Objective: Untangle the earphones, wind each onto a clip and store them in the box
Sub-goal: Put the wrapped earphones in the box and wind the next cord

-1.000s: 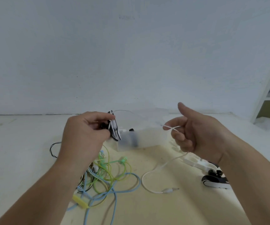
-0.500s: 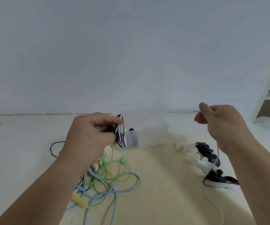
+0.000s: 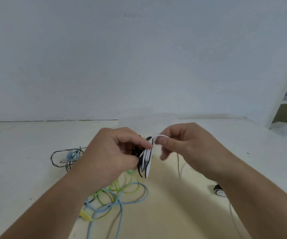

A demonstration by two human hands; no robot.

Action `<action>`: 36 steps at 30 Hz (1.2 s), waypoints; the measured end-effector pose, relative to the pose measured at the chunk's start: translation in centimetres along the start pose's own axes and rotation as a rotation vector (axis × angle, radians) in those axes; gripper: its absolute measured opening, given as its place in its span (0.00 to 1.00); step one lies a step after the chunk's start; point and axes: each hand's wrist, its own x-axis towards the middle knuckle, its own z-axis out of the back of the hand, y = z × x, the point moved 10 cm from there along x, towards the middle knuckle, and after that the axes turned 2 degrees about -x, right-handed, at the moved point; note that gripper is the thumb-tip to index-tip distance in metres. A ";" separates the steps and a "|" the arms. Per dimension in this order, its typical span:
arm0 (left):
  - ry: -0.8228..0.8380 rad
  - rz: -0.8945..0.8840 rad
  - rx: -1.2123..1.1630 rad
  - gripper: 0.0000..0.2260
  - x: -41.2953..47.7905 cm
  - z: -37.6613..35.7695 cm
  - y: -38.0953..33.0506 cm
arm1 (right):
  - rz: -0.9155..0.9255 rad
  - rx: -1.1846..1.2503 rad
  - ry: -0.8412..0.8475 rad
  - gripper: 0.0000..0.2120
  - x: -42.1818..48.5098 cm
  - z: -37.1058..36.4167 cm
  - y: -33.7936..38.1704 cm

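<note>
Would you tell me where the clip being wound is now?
Mid head view: the clip sits in the left hand, beside the right hand, above tangled cables.

Bare left hand (image 3: 115, 152), bare right hand (image 3: 189, 145), bare forearms (image 3: 56, 195), short thumbnail (image 3: 162, 140)

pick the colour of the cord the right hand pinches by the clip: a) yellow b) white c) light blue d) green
B: the right hand pinches a white cord that runs onto the clip held in the left hand; the blue and green cords lie on the table.
</note>
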 end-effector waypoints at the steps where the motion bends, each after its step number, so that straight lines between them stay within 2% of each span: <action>1: 0.014 0.005 0.002 0.18 0.0 -0.2 0.1 | -0.018 0.038 -0.056 0.08 0.1 0.6 -0.4; 3: 0.052 0.016 -0.003 0.19 -0.1 -0.8 0.2 | -0.044 0.171 -0.107 0.12 0.2 1.4 -1.0; 7: 0.079 -0.006 -0.028 0.20 -0.2 -1.4 -0.1 | -0.159 0.377 -0.085 0.15 0.5 0.9 -2.3; 11: -0.023 -0.057 -0.101 0.18 -0.1 -0.2 -1.1 | -0.285 0.224 -0.036 0.14 0.3 0.1 -3.9; 15: -0.188 -0.024 -0.205 0.19 -0.1 1.7 -0.4 | -0.241 0.038 0.212 0.15 -0.4 -2.9 -3.0; 18: -0.277 0.009 -0.135 0.19 -0.2 2.5 0.4 | -0.124 0.100 0.423 0.16 -1.5 -6.0 -1.3; 21: -0.317 0.028 -0.046 0.20 -0.2 2.8 0.7 | -0.043 0.119 0.497 0.17 -1.9 -6.7 -0.3; 26: -0.326 -0.005 0.093 0.16 -0.3 2.5 0.2 | -0.025 0.149 0.511 0.15 -1.9 -6.1 0.3; 30: -0.306 -0.073 0.304 0.16 -0.5 1.7 -0.7 | 0.009 0.154 0.478 0.14 -1.8 -5.6 1.1; 33: -0.219 -0.141 0.473 0.19 -0.6 0.3 -1.2 | 0.029 0.218 0.312 0.12 -1.2 -3.5 1.6; 36: -0.132 -0.112 0.436 0.19 -0.6 -0.8 -0.8 | 0.031 0.134 0.063 0.13 -0.6 -0.6 1.4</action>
